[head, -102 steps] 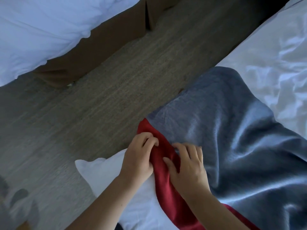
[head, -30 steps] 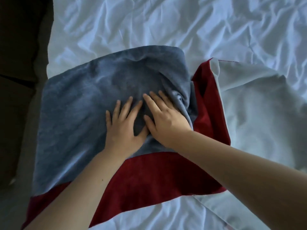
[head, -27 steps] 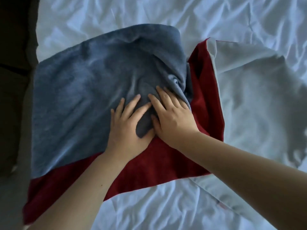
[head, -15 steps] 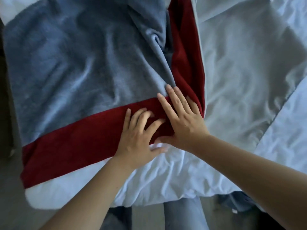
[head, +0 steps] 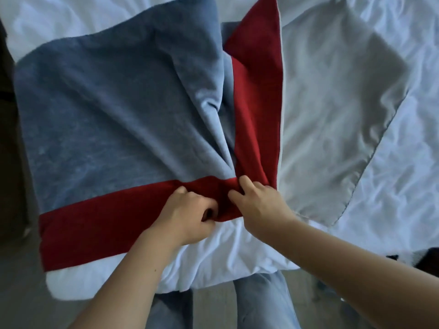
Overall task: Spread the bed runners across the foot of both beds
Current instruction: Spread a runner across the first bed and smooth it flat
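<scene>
Bed [head: 392, 162]: white, creased sheet, filling most of the view; its near edge hung over the floor.
Bed runner [head: 114, 119]: blue-grey plush field with a deep red border band, pale grey lining. It lay on the left part of the bed at the near edge. The left portion lay flat; the right portion was folded back, lining up, so the red band ran up the middle. Folds gathered to a point where the two red bands met.
Left hand [head: 187, 214]: fingers curled closed, pinching the red band's near edge.
Right hand [head: 259, 203]: just beside the left, fingers bent and gripping the bunched red corner.
</scene>
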### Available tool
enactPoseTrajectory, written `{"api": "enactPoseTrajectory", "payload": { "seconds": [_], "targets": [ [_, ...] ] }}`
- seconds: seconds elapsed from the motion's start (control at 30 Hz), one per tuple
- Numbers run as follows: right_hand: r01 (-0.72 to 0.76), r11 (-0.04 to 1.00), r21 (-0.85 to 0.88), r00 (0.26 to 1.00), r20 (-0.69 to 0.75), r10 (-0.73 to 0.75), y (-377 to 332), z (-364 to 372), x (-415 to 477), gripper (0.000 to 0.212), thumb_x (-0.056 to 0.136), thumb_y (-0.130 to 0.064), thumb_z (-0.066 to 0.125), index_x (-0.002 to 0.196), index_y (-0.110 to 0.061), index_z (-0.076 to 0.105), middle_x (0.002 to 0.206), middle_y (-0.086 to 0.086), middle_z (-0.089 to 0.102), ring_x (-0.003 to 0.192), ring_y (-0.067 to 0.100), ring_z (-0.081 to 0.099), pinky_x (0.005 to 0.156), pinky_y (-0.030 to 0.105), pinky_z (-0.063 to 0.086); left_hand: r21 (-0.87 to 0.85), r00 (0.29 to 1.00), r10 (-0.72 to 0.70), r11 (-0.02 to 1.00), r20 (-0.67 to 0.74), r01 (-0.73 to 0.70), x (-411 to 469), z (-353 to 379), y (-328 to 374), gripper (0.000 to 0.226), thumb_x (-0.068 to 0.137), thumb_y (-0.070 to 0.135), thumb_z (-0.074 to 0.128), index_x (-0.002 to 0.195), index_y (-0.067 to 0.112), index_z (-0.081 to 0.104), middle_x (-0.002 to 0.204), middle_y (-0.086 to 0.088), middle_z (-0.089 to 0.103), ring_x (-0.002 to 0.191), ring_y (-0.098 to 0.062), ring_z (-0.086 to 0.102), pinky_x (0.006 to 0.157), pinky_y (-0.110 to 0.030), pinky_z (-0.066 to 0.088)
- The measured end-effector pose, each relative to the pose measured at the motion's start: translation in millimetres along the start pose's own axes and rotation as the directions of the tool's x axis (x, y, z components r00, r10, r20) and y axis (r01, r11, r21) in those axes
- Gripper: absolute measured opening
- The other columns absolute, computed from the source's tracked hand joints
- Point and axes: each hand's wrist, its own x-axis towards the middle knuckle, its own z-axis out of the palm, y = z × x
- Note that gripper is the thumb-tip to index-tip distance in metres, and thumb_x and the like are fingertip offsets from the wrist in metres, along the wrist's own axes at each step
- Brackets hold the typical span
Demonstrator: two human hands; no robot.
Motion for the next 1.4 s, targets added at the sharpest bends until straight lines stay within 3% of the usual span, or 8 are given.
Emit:
{"api": "enactPoseTrajectory", "payload": {
  "seconds": [0.17,0.33,0.47,0.8,1.03,1.13,1.27,1.4],
  "targets": [
    [0.044,0.968,0.248,0.998,-0.054,-0.032,25.2,-16.2,-16.3,0.067,0.065,-0.018,0.052,0.131,-0.024,0.056,0.121,0.003,0.052,0.101,0.027,0.052,0.083,0.039,0.049,-0.04,0.935,0.084,0.994,-0.345,-0.104,16.7,-20.4,13.8,0.023,0.083,0.045,0.053,0.084,0.028,0.069,0.074,0.009,0.064,0.07,-0.015,0.064,0.063,-0.032,0.048],
    [-0.141,0.869,0.474,0.946,-0.196,0.26,74.6,-45.4,-9.2,0.068,0.066,-0.012,0.05,0.133,-0.022,0.055,0.125,-0.001,0.052,0.11,0.023,0.053,0.09,0.038,0.05,-0.084,0.765,0.114,0.973,-0.634,-0.215,66.5,-60.0,57.4,0.008,0.089,0.029,0.067,0.095,0.026,0.071,0.085,0.011,0.065,0.078,-0.012,0.063,0.069,-0.034,0.052],
    [-0.348,0.867,0.357,0.916,-0.069,0.396,125.5,-65.2,11.5,0.052,0.091,-0.029,0.056,0.14,-0.033,0.039,0.137,-0.005,0.044,0.117,0.02,0.054,0.087,0.033,0.053,-0.073,0.776,0.044,0.991,-0.629,-0.115,122.2,-92.1,92.5,0.034,0.09,0.043,0.061,0.119,0.026,0.067,0.108,0.008,0.06,0.094,-0.014,0.059,0.078,-0.034,0.054],
    [-0.395,0.919,0.006,0.884,-0.272,0.381,242.4,-121.6,94.9,0.065,0.079,-0.019,0.067,0.141,-0.02,0.047,0.155,0.016,0.034,0.14,0.038,0.034,0.109,0.047,0.036,0.026,0.776,-0.238,0.95,-0.584,0.31,240.5,-161.4,121.6,0.097,0.085,0.061,0.06,0.159,0.032,0.005,0.165,-0.021,0.008,0.15,-0.042,0.019,0.111,-0.053,0.035],
    [-0.287,0.954,0.081,0.925,-0.236,0.298,251.4,-153.6,157.2,0.093,0.085,-0.008,0.053,0.16,-0.025,0.001,0.166,0.015,0.003,0.152,0.039,0.005,0.125,0.048,0.012,0.1,0.769,-0.259,0.917,-0.584,0.385,266.1,-182.5,103.7,0.104,0.082,0.039,0.068,0.16,0.019,0.002,0.155,-0.019,0.035,0.132,-0.038,0.046,0.098,-0.05,0.046],
    [-0.194,0.977,0.088,0.933,-0.29,0.211,241.3,-159.2,179.1,0.106,0.08,0.001,0.055,0.159,-0.033,-0.007,0.167,0.014,-0.007,0.149,0.04,0.016,0.118,0.047,0.027,0.014,0.8,-0.188,0.971,-0.57,0.238,264.7,-178.3,100.3,0.086,0.082,0.015,0.061,0.157,0.011,0.021,0.135,-0.013,0.057,0.113,-0.031,0.061,0.091,-0.044,0.054],
    [-0.08,0.994,0.079,0.951,-0.291,0.1,230.4,-161.7,194.4,0.1,0.078,-0.005,0.069,0.158,-0.036,0.018,0.167,0.005,0.007,0.126,0.033,0.039,0.085,0.04,0.05,-0.056,0.839,-0.063,0.998,-0.54,0.039,242.3,-157.0,106.6,0.036,0.079,0.005,0.055,0.111,0.021,0.054,0.091,0.002,0.065,0.083,-0.023,0.065,0.07,-0.034,0.052],
    [-0.179,0.956,0.231,0.975,-0.089,0.204,224.7,-157.5,186.4,0.048,0.082,-0.002,0.055,0.122,-0.025,0.065,0.128,-0.002,0.059,0.117,0.025,0.045,0.081,0.038,0.049,0.01,0.887,0.123,0.991,-0.445,-0.132,210.6,-124.7,104.9,0.036,0.055,0.001,0.057,0.077,0.027,0.045,0.064,0.012,0.047,0.058,-0.018,0.051,0.055,-0.027,0.031]
  ]
}}
